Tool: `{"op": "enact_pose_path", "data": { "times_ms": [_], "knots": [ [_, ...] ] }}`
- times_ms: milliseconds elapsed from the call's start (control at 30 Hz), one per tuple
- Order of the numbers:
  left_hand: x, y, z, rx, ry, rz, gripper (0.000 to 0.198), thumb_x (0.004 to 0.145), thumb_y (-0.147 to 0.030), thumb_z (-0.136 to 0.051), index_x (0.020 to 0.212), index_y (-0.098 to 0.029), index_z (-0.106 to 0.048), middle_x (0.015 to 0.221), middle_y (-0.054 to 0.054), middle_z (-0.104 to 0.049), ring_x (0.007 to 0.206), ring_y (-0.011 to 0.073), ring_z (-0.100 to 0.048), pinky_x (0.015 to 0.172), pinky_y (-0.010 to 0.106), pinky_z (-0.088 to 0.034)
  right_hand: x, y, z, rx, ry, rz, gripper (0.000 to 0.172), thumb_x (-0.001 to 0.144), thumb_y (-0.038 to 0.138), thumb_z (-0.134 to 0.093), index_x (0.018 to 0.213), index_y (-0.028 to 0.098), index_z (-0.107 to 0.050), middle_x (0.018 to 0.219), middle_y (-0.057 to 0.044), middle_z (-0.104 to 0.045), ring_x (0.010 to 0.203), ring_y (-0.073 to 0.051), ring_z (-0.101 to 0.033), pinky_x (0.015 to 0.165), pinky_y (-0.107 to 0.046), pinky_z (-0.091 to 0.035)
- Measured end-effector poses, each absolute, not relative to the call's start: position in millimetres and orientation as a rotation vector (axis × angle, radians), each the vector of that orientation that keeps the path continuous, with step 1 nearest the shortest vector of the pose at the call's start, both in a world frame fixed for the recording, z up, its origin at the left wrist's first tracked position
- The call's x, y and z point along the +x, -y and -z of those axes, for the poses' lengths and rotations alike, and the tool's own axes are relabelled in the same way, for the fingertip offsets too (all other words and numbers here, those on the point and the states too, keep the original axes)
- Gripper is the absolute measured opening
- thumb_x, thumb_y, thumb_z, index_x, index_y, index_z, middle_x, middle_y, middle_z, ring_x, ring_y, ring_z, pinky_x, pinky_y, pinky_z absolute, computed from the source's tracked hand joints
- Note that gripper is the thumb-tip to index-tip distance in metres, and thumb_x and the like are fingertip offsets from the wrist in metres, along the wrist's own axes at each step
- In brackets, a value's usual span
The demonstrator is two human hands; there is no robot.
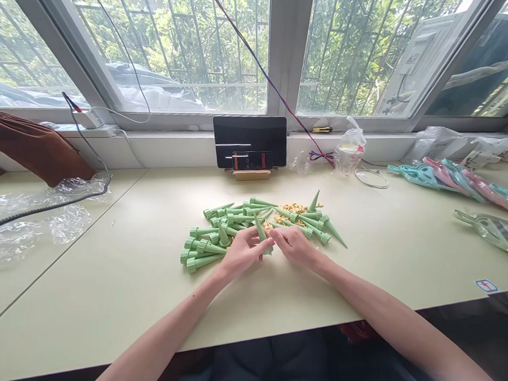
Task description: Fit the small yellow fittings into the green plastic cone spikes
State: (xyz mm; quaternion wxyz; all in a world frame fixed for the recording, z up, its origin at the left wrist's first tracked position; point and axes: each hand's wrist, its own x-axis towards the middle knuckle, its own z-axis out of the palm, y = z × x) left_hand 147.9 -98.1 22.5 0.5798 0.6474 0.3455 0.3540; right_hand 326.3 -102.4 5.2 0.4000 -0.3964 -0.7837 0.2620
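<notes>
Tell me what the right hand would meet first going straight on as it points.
Likely the green spike held by the left hand, just ahead of the right hand; contact unclear.

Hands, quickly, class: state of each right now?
Left hand: closed on a green spike.
Right hand: at the same spike; grip cannot be told.

Spikes (238, 225) before tablet (250, 133) on table (114, 275)

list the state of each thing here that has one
green plastic cone spike, held tilted, tip up, in left hand fingers
right hand, fingers at its base, grip unclear
other green plastic spikes, lying in a loose pile
small yellow pieces, heaped
black tablet, propped upright, screen dark
black phone, on its side, screen lit
clear plastic bag, bunched at the top
</notes>
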Motion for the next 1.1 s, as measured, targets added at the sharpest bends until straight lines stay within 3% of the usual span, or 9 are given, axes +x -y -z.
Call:
{"op": "enact_pose_path", "data": {
  "times_ms": [300,667,933,1100],
  "knots": [
    [147.7,98.3,-22.7,1.601,-0.835,-0.851,0.032,0.081,-0.042,-0.071,0.100,-0.015,-0.070,0.082,0.005,-0.065,0.071,0.0163,-0.060,0.046,0.021,-0.049,326.9,102.7,-4.5,-1.060,2.016,-0.665,0.048,0.104,0.042,-0.031,0.061,0.019,-0.036,0.055,0.003,-0.040,0.051,-0.011,-0.035,0.053,-0.026,-0.026],
    [146.6,100.2,-25.4,1.871,-0.885,-0.925,0.025,0.087,-0.038,-0.065,0.097,-0.016,-0.069,0.083,0.005,-0.068,0.076,0.0173,-0.064,0.064,0.026,-0.055,327.3,103.3,-5.7,-1.079,2.034,-0.662,0.051,0.104,0.043,-0.028,0.061,0.019,-0.040,0.055,0.003,-0.038,0.051,-0.011,-0.033,0.054,-0.027,-0.027],
    [146.7,100.7,-24.6,1.994,-0.886,-0.969,0.021,0.090,-0.035,-0.059,0.090,-0.016,-0.066,0.081,0.005,-0.067,0.073,0.0162,-0.063,0.064,0.026,-0.055,326.2,102.6,-4.8,-1.075,2.007,-0.668,0.051,0.103,0.047,-0.027,0.060,0.020,-0.032,0.055,0.003,-0.031,0.051,-0.011,-0.029,0.052,-0.027,-0.025],
    [147.0,101.5,-25.3,1.899,-0.889,-0.955,0.022,0.088,-0.037,-0.062,0.089,-0.016,-0.067,0.082,0.005,-0.067,0.074,0.0163,-0.064,0.064,0.026,-0.055,326.2,102.6,-5.1,-1.056,1.988,-0.685,0.052,0.103,0.046,-0.029,0.059,0.019,-0.037,0.054,0.003,-0.036,0.050,-0.011,-0.033,0.052,-0.027,-0.026]
  ]
}}
